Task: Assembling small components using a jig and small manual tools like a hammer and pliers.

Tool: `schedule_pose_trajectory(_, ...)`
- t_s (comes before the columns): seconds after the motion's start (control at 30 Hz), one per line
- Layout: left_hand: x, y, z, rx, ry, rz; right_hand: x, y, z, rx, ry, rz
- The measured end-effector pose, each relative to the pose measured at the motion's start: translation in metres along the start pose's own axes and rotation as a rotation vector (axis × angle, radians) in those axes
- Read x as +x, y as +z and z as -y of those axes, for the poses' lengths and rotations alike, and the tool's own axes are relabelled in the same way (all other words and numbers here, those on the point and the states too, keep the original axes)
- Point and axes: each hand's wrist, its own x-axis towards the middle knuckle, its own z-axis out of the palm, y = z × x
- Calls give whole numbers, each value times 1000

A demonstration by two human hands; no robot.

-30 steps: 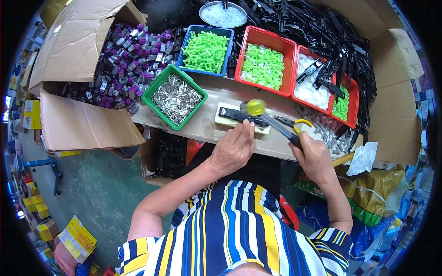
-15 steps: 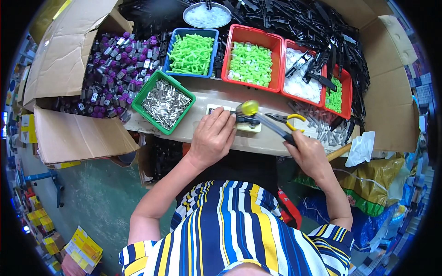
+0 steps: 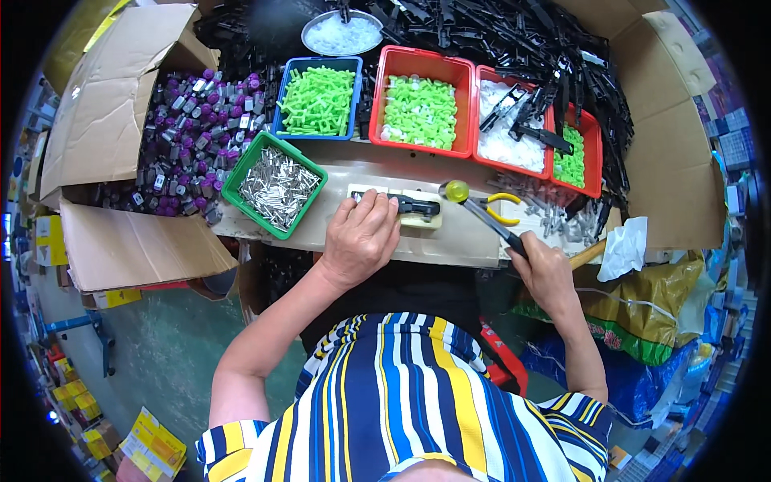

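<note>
A black plastic part [image 3: 419,207], shaped like a piece of a toy gun, lies on a cream block [image 3: 426,220] at the table's front. Over its left end, my left hand [image 3: 361,241] is closed, fingertips pressing it against the block; the covered end is hidden. My right hand [image 3: 546,273] grips the dark handle of a hammer [image 3: 490,218] with a see-through yellow head. That head is raised just right of the black part, apart from it. Behind the hammer lie pliers with yellow handles [image 3: 504,217], partly covered by it.
A green bin of metal pins [image 3: 233,191] stands left of my hands. Behind are a blue bin [image 3: 278,128], red bins [image 3: 466,104] of green and white pieces, and a heap of black parts [image 3: 514,32]. Purple-and-grey pieces [image 3: 189,128] fill the left; cardboard [image 3: 675,161] walls the right.
The hammer head has moved from over the black part to its right, and more of the part shows. My left hand stays on the part. The whole view has shifted slightly.
</note>
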Motion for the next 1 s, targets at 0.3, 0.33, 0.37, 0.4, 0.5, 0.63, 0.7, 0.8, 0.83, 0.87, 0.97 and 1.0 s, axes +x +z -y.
schedule_pose_trajectory(0.3,4,-1,1,-97,-30,0,72,-34,-48,-66,50,-475)
schedule_pose_trajectory(0.33,3,-1,1,-94,-39,3,82,-34,-52,-71,55,-530)
schedule_pose_trajectory(0.37,4,-2,0,-95,-37,-3,91,-33,-58,-71,59,-532)
schedule_pose_trajectory(0.4,5,-3,0,-97,-34,-2,101,-33,-64,-68,71,-563)
schedule_pose_trajectory(0.5,8,-1,0,-122,-42,13,124,-31,-79,-86,110,-601)
schedule_pose_trajectory(0.63,9,-3,0,-118,-54,15,127,-28,-84,-109,91,-639)
schedule_pose_trajectory(0.7,9,-5,1,-129,-61,16,113,-25,-77,-51,72,-617)
schedule_pose_trajectory(0.8,10,-8,3,-174,-109,55,69,-15,-73,-57,-103,-461)
schedule_pose_trajectory(0.83,14,-10,3,-216,-135,108,55,-9,-72,-45,-152,-410)
schedule_pose_trajectory(0.87,17,-11,5,-257,-161,162,44,-4,-71,-32,-201,-361)
schedule_pose_trajectory(0.97,24,-9,5,-280,-125,170,32,17,-65,-34,-202,-269)
schedule_pose_trajectory(1.0,27,-10,4,-281,-114,185,33,22,-65,-28,-197,-258)
